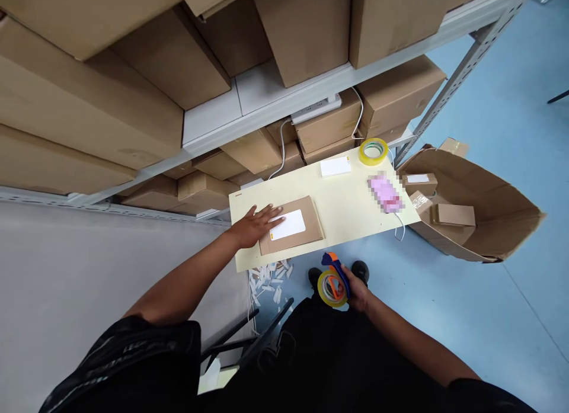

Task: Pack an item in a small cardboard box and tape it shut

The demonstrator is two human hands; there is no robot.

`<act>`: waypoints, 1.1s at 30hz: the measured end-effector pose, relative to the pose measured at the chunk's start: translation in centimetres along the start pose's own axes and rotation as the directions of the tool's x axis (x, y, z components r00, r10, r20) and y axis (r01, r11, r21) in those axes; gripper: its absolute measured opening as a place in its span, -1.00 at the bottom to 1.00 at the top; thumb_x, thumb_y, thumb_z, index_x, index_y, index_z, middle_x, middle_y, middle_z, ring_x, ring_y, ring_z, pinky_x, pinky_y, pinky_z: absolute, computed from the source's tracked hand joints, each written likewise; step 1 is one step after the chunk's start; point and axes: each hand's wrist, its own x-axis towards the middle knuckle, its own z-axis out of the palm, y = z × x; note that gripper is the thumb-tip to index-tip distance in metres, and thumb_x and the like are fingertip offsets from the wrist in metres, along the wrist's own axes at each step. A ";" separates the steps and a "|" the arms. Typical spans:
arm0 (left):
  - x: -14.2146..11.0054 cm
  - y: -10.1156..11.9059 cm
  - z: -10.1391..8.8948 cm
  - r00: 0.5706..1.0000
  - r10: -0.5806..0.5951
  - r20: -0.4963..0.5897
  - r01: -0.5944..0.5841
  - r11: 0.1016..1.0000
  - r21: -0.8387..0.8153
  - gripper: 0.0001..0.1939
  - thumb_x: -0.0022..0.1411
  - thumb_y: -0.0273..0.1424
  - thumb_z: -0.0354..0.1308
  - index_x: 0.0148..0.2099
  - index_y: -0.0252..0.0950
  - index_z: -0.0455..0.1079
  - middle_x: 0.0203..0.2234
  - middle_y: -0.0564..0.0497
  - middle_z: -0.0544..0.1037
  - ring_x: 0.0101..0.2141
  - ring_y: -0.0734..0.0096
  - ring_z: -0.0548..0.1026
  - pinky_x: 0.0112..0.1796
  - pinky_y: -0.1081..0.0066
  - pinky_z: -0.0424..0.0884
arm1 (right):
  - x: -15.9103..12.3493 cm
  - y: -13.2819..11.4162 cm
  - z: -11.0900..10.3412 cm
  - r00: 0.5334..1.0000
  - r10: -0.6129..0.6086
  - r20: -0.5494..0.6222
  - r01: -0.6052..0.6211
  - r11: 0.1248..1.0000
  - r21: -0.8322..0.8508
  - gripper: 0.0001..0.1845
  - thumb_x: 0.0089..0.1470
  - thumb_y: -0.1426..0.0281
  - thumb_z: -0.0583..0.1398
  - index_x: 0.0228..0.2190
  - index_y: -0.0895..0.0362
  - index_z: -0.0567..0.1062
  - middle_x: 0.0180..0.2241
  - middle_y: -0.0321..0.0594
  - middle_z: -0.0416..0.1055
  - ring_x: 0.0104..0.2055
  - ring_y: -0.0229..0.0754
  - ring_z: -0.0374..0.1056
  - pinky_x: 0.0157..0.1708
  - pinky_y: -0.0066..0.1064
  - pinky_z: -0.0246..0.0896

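My left hand [258,224] lies flat with fingers spread on a brown cardboard package [297,240], touching the edge of its white label [291,223]. The package rests on a narrow cream-coloured table [347,220]. Below the table's front edge, my right hand [353,290] is wrapped round a blue and orange tape dispenser [338,268]. A roll of clear yellowish tape [323,291] is fitted in it. The dispenser is held apart from the package.
On the table are a white box [335,166], a yellow tape roll [373,151] and a blurred pink object [384,192] with a cable. A large open carton [498,194] with several small boxes stands to the right. Shelves [267,131] of cartons rise behind; paper scraps [271,279] litter the floor.
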 end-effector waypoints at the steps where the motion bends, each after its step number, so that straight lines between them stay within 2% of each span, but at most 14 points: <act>1: -0.7 -0.8 0.8 0.999 0.002 0.037 -0.002 1.000 -0.003 -0.05 0.17 -0.53 0.22 0.54 0.08 0.10 0.54 -0.05 0.06 0.53 0.00 -0.09 0.40 -0.06 -0.08 | -0.1 0.0 0.0 0.999 0.037 0.004 -0.037 0.999 0.027 -0.45 0.31 -0.10 0.14 -0.43 0.08 0.56 -0.65 -0.24 0.37 -0.62 -0.18 0.29 -0.45 -0.29 0.42; 3: -1.1 -1.7 2.0 0.998 0.024 0.062 -0.024 1.000 0.009 -0.02 0.12 -0.50 0.32 0.53 0.05 0.13 0.54 -0.08 0.05 0.53 -0.04 -0.10 0.39 -0.03 -0.04 | -0.1 -0.1 0.0 0.997 0.075 0.001 -0.075 0.996 0.042 -0.45 0.31 -0.10 0.14 -0.42 0.07 0.55 -0.65 -0.25 0.38 -0.61 -0.17 0.29 -0.43 -0.30 0.42; 5: -1.0 -1.8 3.0 0.999 0.034 0.030 -0.035 0.999 0.023 0.03 0.07 -0.46 0.41 0.54 0.03 0.14 0.54 -0.10 0.04 0.52 -0.13 -0.07 0.37 -0.03 0.00 | -0.2 -0.5 0.0 0.999 0.030 -0.022 -0.030 0.999 -0.015 -0.41 0.30 -0.15 0.10 -0.41 0.07 0.55 -0.64 -0.24 0.39 -0.57 -0.13 0.33 -0.39 -0.26 0.45; 8: -1.0 -0.2 4.5 0.997 -0.031 -0.076 0.029 0.999 -0.028 0.08 0.03 -0.29 0.52 0.53 0.02 0.16 0.53 -0.15 0.08 0.46 -0.29 0.06 0.32 -0.04 0.11 | 0.2 -2.9 0.2 0.997 -0.066 -0.044 0.061 0.993 -0.103 -0.33 0.28 -0.23 0.03 -0.36 0.07 0.55 -0.58 -0.21 0.45 -0.48 -0.06 0.43 -0.30 -0.19 0.48; 11: -0.9 3.1 5.7 0.966 -0.170 -0.195 0.150 0.982 -0.113 0.11 0.01 -0.12 0.55 0.53 -0.03 0.16 0.52 -0.20 0.11 0.37 -0.36 0.17 0.26 -0.06 0.21 | 1.3 -8.1 1.1 0.997 -0.072 -0.019 0.069 0.990 -0.123 -0.32 0.28 -0.24 -0.01 -0.31 0.07 0.54 -0.46 -0.13 0.54 -0.34 -0.01 0.51 -0.21 -0.15 0.50; 15: 0.5 7.4 6.5 0.882 -0.367 -0.294 0.310 0.924 -0.223 0.09 0.06 -0.06 0.52 0.53 -0.14 0.15 0.48 -0.27 0.18 0.25 -0.33 0.28 0.17 -0.05 0.34 | 3.9 -16.9 3.1 0.997 -0.072 0.010 0.073 0.976 -0.206 -0.32 0.31 -0.23 -0.04 -0.29 0.07 0.53 -0.41 -0.10 0.57 -0.27 -0.02 0.53 -0.22 -0.22 0.48; 18: 2.4 8.4 6.7 0.842 -0.407 -0.353 0.327 0.907 -0.266 0.04 0.10 -0.08 0.50 0.51 -0.23 0.17 0.39 -0.34 0.30 0.24 -0.31 0.31 0.23 -0.06 0.29 | 5.8 -21.7 4.4 0.999 -0.030 0.017 0.032 0.983 -0.181 -0.40 0.35 -0.14 0.04 -0.28 0.10 0.53 -0.46 -0.12 0.54 -0.32 -0.04 0.51 -0.28 -0.26 0.46; 20: 3.6 8.1 7.0 0.833 -0.372 -0.409 0.286 0.923 -0.257 0.06 0.12 -0.03 0.47 0.52 -0.27 0.16 0.39 -0.37 0.30 0.35 -0.32 0.22 0.35 -0.12 0.11 | 6.8 -23.5 4.7 0.999 0.029 0.027 -0.025 0.989 -0.143 -0.47 0.35 -0.09 0.11 -0.29 0.11 0.54 -0.51 -0.14 0.52 -0.39 -0.06 0.49 -0.32 -0.28 0.46; 23: 4.9 6.8 7.7 0.838 -0.320 -0.442 0.243 0.944 -0.222 0.17 0.08 0.10 0.45 0.56 -0.25 0.07 0.51 -0.31 0.09 0.49 -0.29 -0.05 0.43 -0.17 -0.19 | 7.8 -24.3 4.2 0.990 0.121 0.074 -0.115 0.990 -0.079 -0.52 0.37 -0.04 0.14 -0.31 0.10 0.54 -0.57 -0.20 0.48 -0.49 -0.12 0.43 -0.38 -0.31 0.46; 25: 5.3 6.1 8.1 0.845 -0.326 -0.423 0.255 0.942 -0.217 0.23 0.07 0.16 0.42 0.58 -0.24 0.00 0.55 -0.26 -0.04 0.52 -0.25 -0.16 0.44 -0.17 -0.24 | 8.1 -24.2 3.3 0.984 0.148 0.094 -0.147 0.989 -0.012 -0.53 0.38 -0.02 0.13 -0.34 0.09 0.53 -0.61 -0.26 0.44 -0.56 -0.18 0.37 -0.41 -0.36 0.45; 27: 5.4 5.7 8.3 0.853 -0.336 -0.399 0.266 0.938 -0.221 0.22 0.11 0.18 0.38 0.60 -0.22 -0.04 0.56 -0.23 -0.08 0.53 -0.21 -0.18 0.44 -0.17 -0.25 | 8.1 -23.6 2.2 0.985 0.142 0.103 -0.147 0.988 0.042 -0.53 0.38 -0.04 0.14 -0.34 0.07 0.52 -0.62 -0.30 0.43 -0.58 -0.21 0.35 -0.42 -0.37 0.45; 30: 5.3 5.6 8.4 0.862 -0.341 -0.376 0.270 0.935 -0.230 0.19 0.14 0.20 0.35 0.61 -0.18 -0.06 0.56 -0.19 -0.07 0.53 -0.18 -0.17 0.44 -0.20 -0.28 | 7.2 -22.0 0.5 0.987 0.136 0.089 -0.142 0.988 0.064 -0.53 0.37 -0.04 0.15 -0.23 0.09 0.56 -0.51 -0.24 0.55 -0.50 -0.16 0.45 -0.33 -0.29 0.51; 33: 5.4 6.0 8.2 0.847 -0.385 -0.365 0.306 0.916 -0.258 0.18 0.15 0.20 0.34 0.61 -0.13 -0.06 0.56 -0.17 -0.08 0.53 -0.18 -0.19 0.44 -0.20 -0.26 | 5.2 -18.4 -1.2 0.986 0.152 0.070 -0.158 0.984 0.079 -0.53 0.38 -0.03 0.13 -0.16 0.11 0.58 -0.43 -0.18 0.60 -0.44 -0.13 0.50 -0.24 -0.22 0.53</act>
